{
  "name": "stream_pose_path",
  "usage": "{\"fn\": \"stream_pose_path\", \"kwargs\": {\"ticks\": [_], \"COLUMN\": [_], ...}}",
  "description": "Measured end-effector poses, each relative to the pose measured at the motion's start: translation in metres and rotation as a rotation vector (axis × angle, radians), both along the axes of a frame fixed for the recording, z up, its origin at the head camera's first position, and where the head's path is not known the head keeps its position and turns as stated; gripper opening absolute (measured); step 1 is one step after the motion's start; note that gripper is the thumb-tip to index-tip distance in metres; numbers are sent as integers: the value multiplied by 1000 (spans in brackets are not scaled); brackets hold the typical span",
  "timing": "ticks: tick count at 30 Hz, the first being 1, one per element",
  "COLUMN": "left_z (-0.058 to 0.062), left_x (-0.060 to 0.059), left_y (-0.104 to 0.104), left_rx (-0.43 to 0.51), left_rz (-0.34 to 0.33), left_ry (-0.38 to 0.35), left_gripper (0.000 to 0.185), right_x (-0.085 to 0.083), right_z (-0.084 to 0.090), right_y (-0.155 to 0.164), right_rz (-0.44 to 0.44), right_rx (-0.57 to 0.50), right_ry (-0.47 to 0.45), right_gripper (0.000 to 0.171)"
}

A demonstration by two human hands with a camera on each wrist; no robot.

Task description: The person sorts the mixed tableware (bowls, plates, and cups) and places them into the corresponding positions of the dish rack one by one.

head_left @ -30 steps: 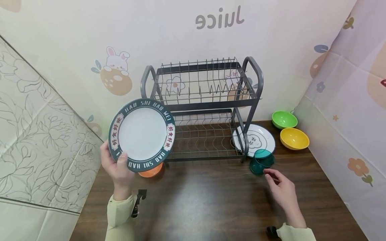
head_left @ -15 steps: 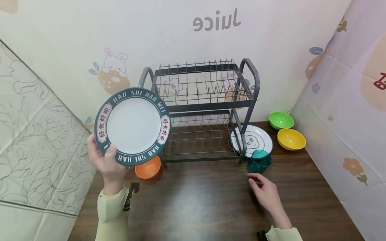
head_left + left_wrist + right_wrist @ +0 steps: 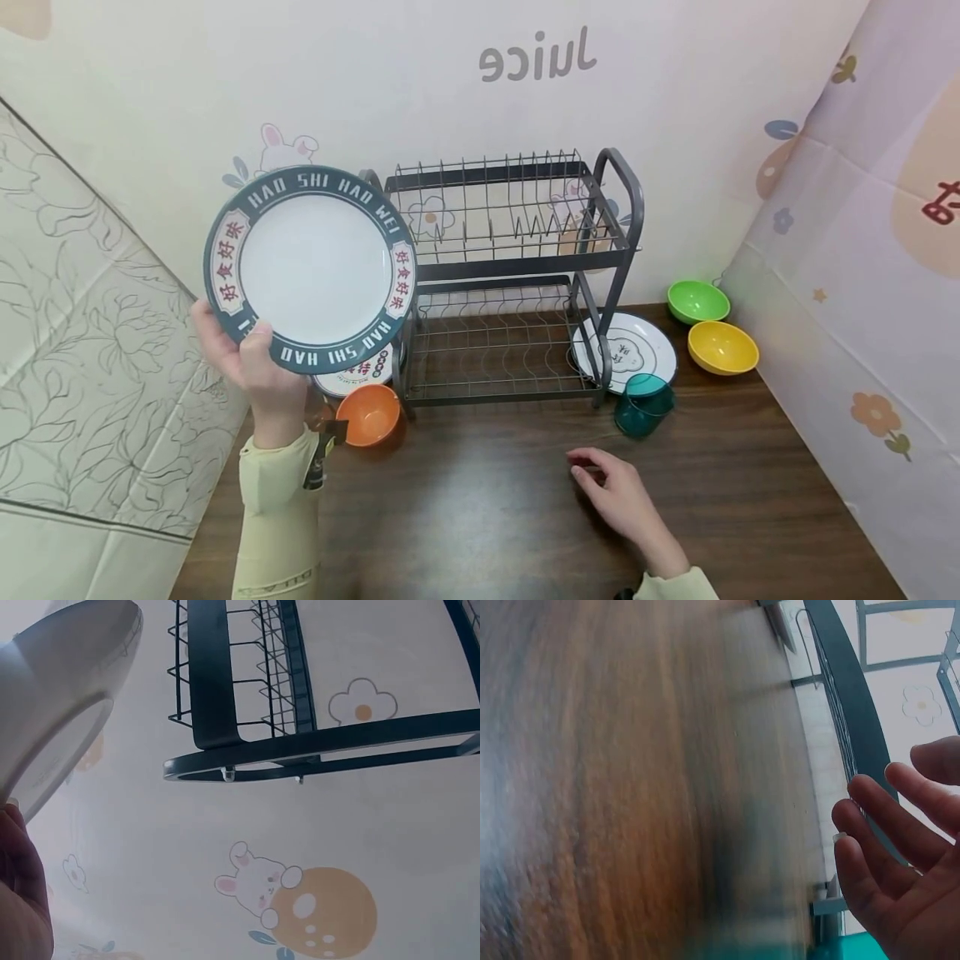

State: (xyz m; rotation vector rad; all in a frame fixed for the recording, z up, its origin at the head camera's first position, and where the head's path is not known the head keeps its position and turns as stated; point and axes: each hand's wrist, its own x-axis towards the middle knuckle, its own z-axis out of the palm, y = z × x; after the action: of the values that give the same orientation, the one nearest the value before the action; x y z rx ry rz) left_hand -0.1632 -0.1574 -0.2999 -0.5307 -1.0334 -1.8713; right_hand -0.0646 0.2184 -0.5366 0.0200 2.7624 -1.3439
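My left hand (image 3: pixel 258 367) grips a white plate (image 3: pixel 315 271) with a dark teal lettered rim by its lower left edge, thumb on the front. The plate is raised, its face toward the head camera, overlapping the left end of the dish rack (image 3: pixel 517 262). In the left wrist view the pale underside of the plate (image 3: pixel 56 697) shows beside the rack. My right hand (image 3: pixel 618 500) holds nothing; its fingers are loosely bent over the table in front of the rack, left of a teal glass cup (image 3: pixel 643 405).
An orange bowl (image 3: pixel 369 414) and a partly hidden white plate (image 3: pixel 356 375) sit at the rack's left foot. On the right are another white plate (image 3: pixel 648 346), a yellow bowl (image 3: pixel 723 347) and a green bowl (image 3: pixel 697 301). Patterned cloth walls enclose the wooden table (image 3: pixel 480 500).
My left hand has raised the plate up and to the left, uncovering the orange bowl and part of a white plate. My right hand has moved left, away from the teal cup.
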Motion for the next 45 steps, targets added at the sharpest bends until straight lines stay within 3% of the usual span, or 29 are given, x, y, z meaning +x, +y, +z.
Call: {"fn": "stream_pose_path", "kwargs": {"ticks": [9,16,21,25,36,45], "left_z": [23,42,54,62,69,73], "left_x": [-7,-19,-29,-37,-62,-75], "left_y": [8,15,19,20,21,24], "left_rx": [-7,13,30,6,-123,-146], "left_rz": [89,80,41,50,99,154], "left_ry": [-6,46,15,-18,36,-15], "left_gripper": [43,42,42,44,45,40], "right_x": [1,-4,-7,-7,-11,-13], "right_z": [2,5,9,10,11,22], "right_y": [-11,-12,-7,-1,23,48], "right_rz": [64,90,103,92,24,-23], "right_rx": [-6,20,47,51,79,113], "right_ry": [-9,2,35,40,64,118], "right_gripper": [19,18,18,19,21,25]}}
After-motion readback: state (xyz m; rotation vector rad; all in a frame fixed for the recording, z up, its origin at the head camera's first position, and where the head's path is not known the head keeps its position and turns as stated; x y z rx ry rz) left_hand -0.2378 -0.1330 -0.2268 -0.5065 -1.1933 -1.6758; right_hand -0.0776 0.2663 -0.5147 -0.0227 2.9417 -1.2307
